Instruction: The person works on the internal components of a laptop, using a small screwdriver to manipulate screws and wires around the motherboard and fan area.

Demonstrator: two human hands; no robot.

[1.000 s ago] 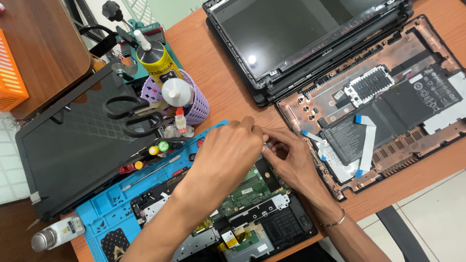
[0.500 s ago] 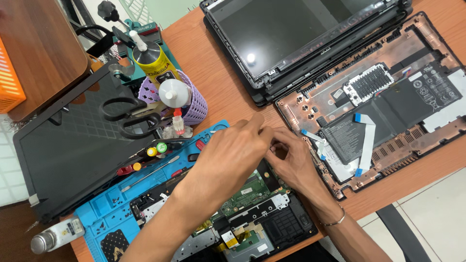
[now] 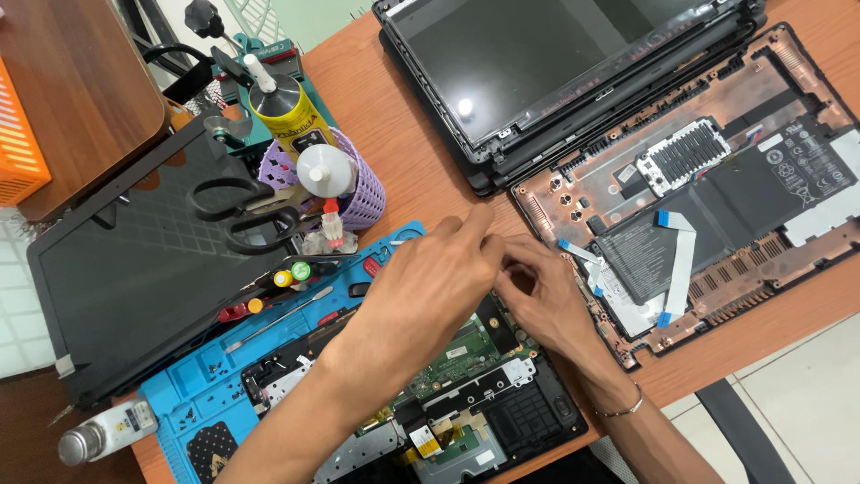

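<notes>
Two hands, one circuit board

Place: an electronics repair workshop, seen at one workbench.
Bench: an orange-brown wooden table crowded with opened computers.
Machines: a laptop base with its cover off, battery and ribbon cables bare; a stack of laptop screens; a circuit board lying open.
Work surface: a blue repair mat with small trays holding loose screws.
Tools: black scissors, screwdrivers with coloured caps, a purple basket of glue bottles.
Floor: pale tiles beside the table.
</notes>
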